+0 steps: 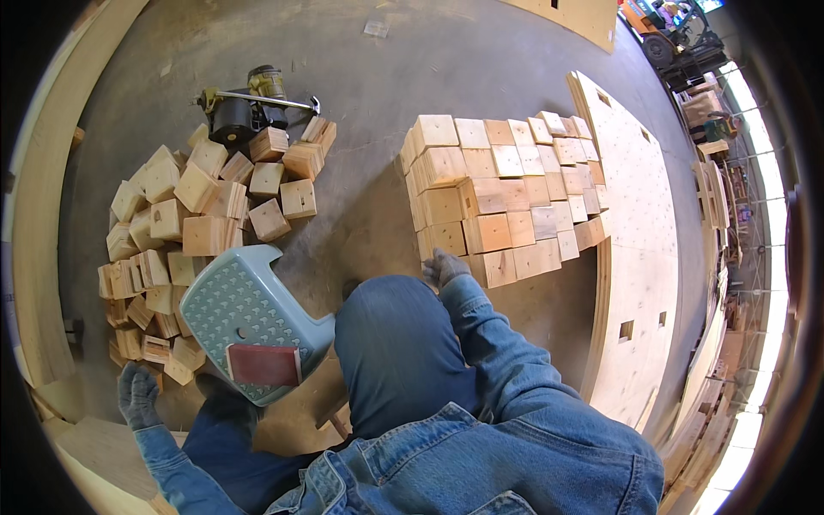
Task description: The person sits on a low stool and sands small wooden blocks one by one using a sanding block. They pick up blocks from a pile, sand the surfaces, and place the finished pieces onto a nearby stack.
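Observation:
My left hand (pixel 138 396), in a grey glove, is beside the near end of a loose pile of wooden blocks (pixel 206 230). Its fingers are loosely bent, with nothing visible in them. My right hand (pixel 445 268), also gloved, rests by the near left corner of a neatly stacked row of wooden blocks (pixel 446 239). Its fingertips are at the corner block, and no object shows in its grasp. Between my legs and the loose pile, a teal plastic stool (pixel 249 296) carries a dark red rectangular block (pixel 264 366).
A black and yellow machine with a metal bar (pixel 245 107) stands behind the loose pile. Large plywood panels with square cutouts (pixel 639 283) are stacked at right. A long wooden board (pixel 43 223) borders the left side. A forklift (pixel 674 39) and another person (pixel 719 129) are far right.

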Demonstrator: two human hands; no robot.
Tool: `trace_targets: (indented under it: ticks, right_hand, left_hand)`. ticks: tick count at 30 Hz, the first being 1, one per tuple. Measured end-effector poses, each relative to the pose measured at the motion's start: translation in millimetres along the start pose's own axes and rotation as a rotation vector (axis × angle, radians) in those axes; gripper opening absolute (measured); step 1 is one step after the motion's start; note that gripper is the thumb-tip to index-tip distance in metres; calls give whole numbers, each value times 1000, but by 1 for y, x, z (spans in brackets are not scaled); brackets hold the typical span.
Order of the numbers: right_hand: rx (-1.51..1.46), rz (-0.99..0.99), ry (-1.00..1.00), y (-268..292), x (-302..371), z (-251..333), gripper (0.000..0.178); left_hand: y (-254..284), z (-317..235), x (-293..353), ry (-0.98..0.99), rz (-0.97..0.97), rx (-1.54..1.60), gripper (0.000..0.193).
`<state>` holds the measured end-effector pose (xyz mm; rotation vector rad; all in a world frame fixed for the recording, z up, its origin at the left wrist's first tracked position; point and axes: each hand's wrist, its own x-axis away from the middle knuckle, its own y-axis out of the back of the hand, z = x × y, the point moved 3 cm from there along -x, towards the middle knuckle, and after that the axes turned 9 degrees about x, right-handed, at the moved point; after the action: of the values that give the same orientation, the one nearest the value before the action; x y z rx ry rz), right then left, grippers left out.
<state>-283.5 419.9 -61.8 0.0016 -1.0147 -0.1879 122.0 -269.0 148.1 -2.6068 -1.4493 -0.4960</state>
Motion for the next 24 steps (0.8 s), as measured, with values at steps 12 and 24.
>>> trace_targets:
  ticks: [12,24]
  right_hand:
    - [46,101,446,9,101,104,35]
    - [-66,535,909,-152,258,191,32]
  left_hand:
    - [12,11,-19,-316,-54,-297,31]
    - [-4,9,-10,-404,104,-376,79]
